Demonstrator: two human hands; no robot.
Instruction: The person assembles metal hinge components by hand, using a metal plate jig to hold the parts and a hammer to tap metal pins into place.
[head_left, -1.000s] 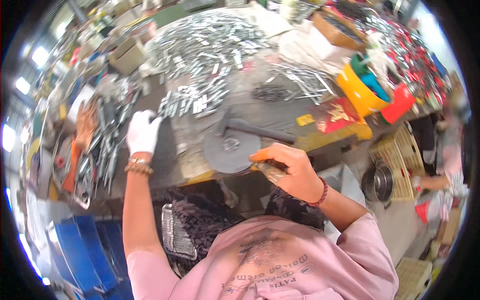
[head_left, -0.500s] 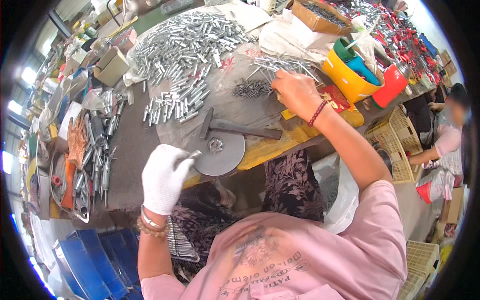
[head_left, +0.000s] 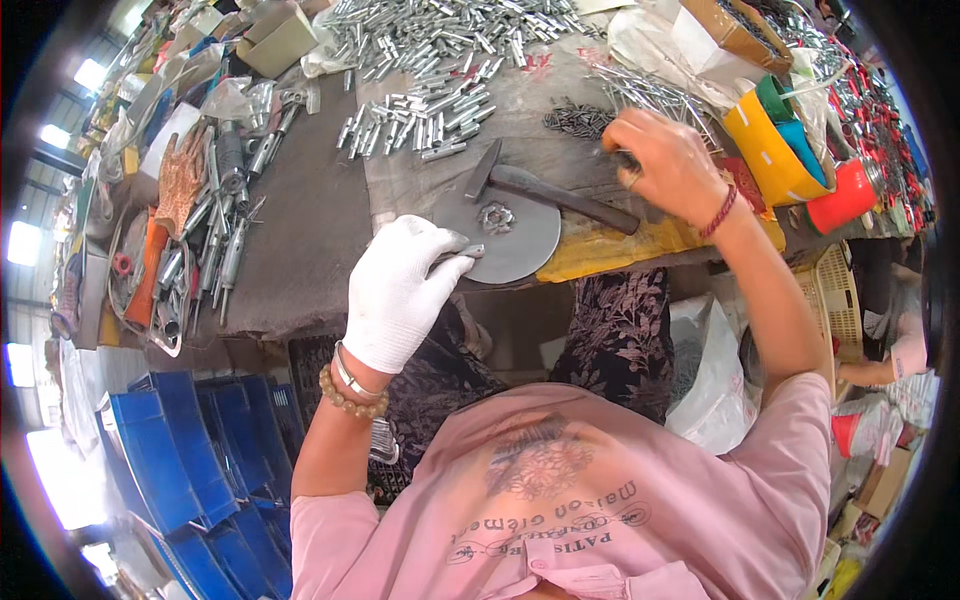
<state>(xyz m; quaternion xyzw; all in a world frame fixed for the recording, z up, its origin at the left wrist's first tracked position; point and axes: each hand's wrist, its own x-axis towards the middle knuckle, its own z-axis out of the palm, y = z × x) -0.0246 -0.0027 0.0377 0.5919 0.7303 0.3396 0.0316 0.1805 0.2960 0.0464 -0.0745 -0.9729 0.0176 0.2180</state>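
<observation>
My left hand [head_left: 400, 290], in a white glove, pinches a short silver metal tube [head_left: 473, 251] at the edge of a round grey metal plate [head_left: 532, 248]. A hammer [head_left: 585, 205] lies across that plate, its head to the left and its dark handle to the right. A small rosette of metal [head_left: 495, 217] sits at the plate's centre. My right hand [head_left: 665, 168] is bare and raised beyond the handle end, fingers curled together; what they hold, if anything, I cannot make out. Just beyond it lies a pile of small dark pins [head_left: 577, 119].
Silver tubes [head_left: 430, 118] lie heaped at the far middle, with thin metal rods [head_left: 660, 98] to their right. A yellow container [head_left: 770, 145] and a red bottle [head_left: 845, 197] stand at right. Tools and an orange glove [head_left: 181, 180] crowd the left; blue bins [head_left: 165, 445] stand below.
The head view has shifted, so the bench sits higher and further right. My right hand has drawn back slightly from the dark pins toward me. The left still pinches the tube by the plate.
</observation>
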